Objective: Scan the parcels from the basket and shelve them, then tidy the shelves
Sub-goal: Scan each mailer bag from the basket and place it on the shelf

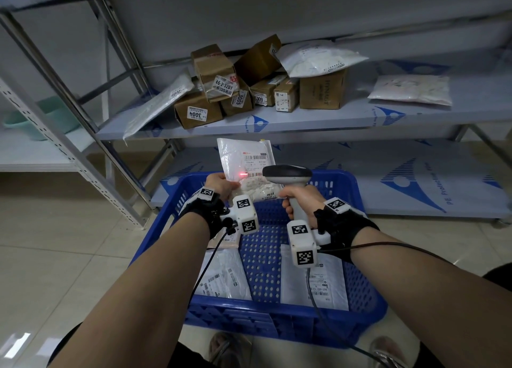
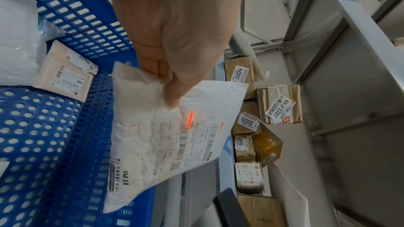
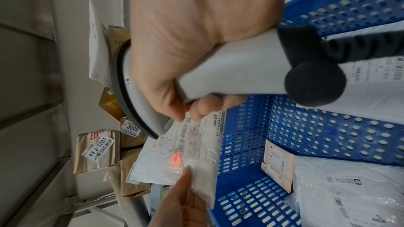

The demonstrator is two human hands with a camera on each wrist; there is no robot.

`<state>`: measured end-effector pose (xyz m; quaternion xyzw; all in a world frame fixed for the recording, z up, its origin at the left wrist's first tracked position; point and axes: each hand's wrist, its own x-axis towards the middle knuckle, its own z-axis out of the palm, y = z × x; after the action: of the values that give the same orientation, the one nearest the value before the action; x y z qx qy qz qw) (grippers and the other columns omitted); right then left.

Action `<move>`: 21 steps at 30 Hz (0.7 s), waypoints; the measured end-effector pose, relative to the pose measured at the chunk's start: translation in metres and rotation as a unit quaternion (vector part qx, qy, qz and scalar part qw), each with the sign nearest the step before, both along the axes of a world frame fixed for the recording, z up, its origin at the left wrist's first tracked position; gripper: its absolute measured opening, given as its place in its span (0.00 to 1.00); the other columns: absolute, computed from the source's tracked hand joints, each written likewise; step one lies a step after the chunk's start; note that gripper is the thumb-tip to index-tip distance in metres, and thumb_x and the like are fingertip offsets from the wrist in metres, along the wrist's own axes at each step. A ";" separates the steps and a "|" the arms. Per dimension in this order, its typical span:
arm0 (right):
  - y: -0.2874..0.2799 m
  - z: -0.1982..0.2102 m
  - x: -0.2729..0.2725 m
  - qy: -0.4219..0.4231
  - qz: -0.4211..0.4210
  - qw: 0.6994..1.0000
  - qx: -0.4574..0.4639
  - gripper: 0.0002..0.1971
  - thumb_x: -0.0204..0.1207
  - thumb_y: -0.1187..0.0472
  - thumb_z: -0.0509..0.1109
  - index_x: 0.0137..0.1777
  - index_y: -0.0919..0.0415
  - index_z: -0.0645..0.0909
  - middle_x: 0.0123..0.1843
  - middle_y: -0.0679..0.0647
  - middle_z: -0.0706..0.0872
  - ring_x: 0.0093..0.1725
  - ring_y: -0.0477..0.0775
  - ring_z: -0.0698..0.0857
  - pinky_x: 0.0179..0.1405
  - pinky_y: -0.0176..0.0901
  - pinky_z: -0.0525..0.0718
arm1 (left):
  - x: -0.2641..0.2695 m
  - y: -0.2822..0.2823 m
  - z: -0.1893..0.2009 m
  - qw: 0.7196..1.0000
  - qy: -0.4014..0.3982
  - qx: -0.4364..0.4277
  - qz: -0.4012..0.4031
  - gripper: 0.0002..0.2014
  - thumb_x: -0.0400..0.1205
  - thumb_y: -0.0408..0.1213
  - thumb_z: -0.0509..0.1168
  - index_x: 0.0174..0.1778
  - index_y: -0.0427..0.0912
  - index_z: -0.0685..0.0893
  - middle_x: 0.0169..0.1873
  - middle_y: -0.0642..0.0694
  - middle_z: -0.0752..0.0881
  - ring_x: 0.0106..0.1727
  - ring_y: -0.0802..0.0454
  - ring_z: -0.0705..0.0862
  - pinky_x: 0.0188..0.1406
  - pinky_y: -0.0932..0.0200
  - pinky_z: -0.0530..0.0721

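Note:
My left hand [image 1: 221,186] pinches the left edge of a white padded parcel [image 1: 243,160] and holds it upright above the far end of the blue basket [image 1: 368,290]. In the left wrist view the thumb and fingers [image 2: 172,82] nip the same parcel [image 2: 153,144] at its edge. My right hand [image 1: 297,201] grips the handle of a grey barcode scanner [image 1: 288,174] aimed at the parcel's label. A red scan line [image 1: 243,175] lies on the label, near my left thumb. The right wrist view shows the scanner [image 3: 229,73] in my fist and the red line [image 3: 175,158] on the parcel [image 3: 174,158].
Two white mailers [image 1: 221,279] [image 1: 318,282] and a small beige envelope [image 2: 65,73] lie in the basket. The middle shelf [image 1: 304,118] holds several brown boxes [image 1: 196,110] and white bags [image 1: 412,89]. The bottom shelf [image 1: 388,179] sits behind the basket. A green tub [image 1: 41,118] stands at left.

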<state>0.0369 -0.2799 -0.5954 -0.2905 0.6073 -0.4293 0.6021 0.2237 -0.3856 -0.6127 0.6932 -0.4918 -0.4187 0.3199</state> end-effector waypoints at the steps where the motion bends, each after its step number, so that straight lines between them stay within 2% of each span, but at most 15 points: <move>1: 0.000 0.000 0.000 0.000 -0.001 1.000 0.000 0.05 0.74 0.68 0.70 0.37 0.67 0.80 0.27 0.57 0.79 0.23 0.50 0.74 0.24 0.39 0.72 | 0.000 0.000 0.000 1.000 -0.001 0.000 0.000 0.15 0.77 0.26 0.72 0.60 0.31 0.84 0.52 0.33 0.88 0.45 0.39 0.88 0.53 0.42 0.87; 4: 0.000 0.000 -0.001 0.001 -0.003 1.000 0.001 0.05 0.74 0.68 0.71 0.38 0.67 0.81 0.27 0.57 0.79 0.23 0.50 0.74 0.23 0.39 0.72 | -0.001 -0.001 0.000 1.000 -0.010 -0.004 -0.001 0.15 0.76 0.28 0.72 0.59 0.32 0.84 0.52 0.34 0.88 0.50 0.38 0.88 0.55 0.42 0.87; 7: 0.000 0.001 -0.001 0.000 -0.006 1.000 -0.001 0.05 0.75 0.67 0.71 0.38 0.67 0.82 0.27 0.57 0.80 0.23 0.50 0.74 0.24 0.39 0.73 | -0.001 0.000 0.001 1.000 -0.010 -0.003 0.000 0.15 0.76 0.27 0.72 0.59 0.31 0.84 0.52 0.34 0.88 0.51 0.37 0.88 0.55 0.41 0.87; 11: 0.001 0.001 -0.003 0.005 -0.003 1.000 -0.003 0.05 0.74 0.67 0.71 0.38 0.67 0.82 0.27 0.56 0.80 0.24 0.50 0.75 0.25 0.40 0.73 | -0.003 0.000 0.002 1.000 -0.011 -0.008 -0.006 0.14 0.76 0.27 0.72 0.58 0.30 0.85 0.48 0.35 0.88 0.45 0.39 0.87 0.54 0.41 0.87; 16: 0.002 0.002 -0.004 0.003 -0.004 1.000 -0.005 0.04 0.74 0.67 0.70 0.39 0.67 0.82 0.27 0.56 0.79 0.24 0.49 0.74 0.26 0.40 0.73 | -0.003 0.000 0.001 1.000 -0.012 -0.011 -0.009 0.14 0.77 0.27 0.72 0.58 0.32 0.84 0.48 0.36 0.88 0.38 0.44 0.85 0.52 0.44 0.87; 21: 0.002 0.002 -0.005 -0.003 -0.011 1.000 -0.006 0.05 0.75 0.67 0.70 0.39 0.67 0.81 0.26 0.56 0.79 0.23 0.49 0.74 0.24 0.39 0.72 | -0.004 -0.001 0.001 1.000 -0.007 -0.011 -0.008 0.14 0.76 0.27 0.72 0.58 0.32 0.85 0.51 0.35 0.88 0.43 0.42 0.87 0.53 0.44 0.87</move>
<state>0.0318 -0.2774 -0.5935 -0.2859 0.6058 -0.4410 0.5973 0.2199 -0.3865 -0.6115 0.6885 -0.5046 -0.4108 0.3204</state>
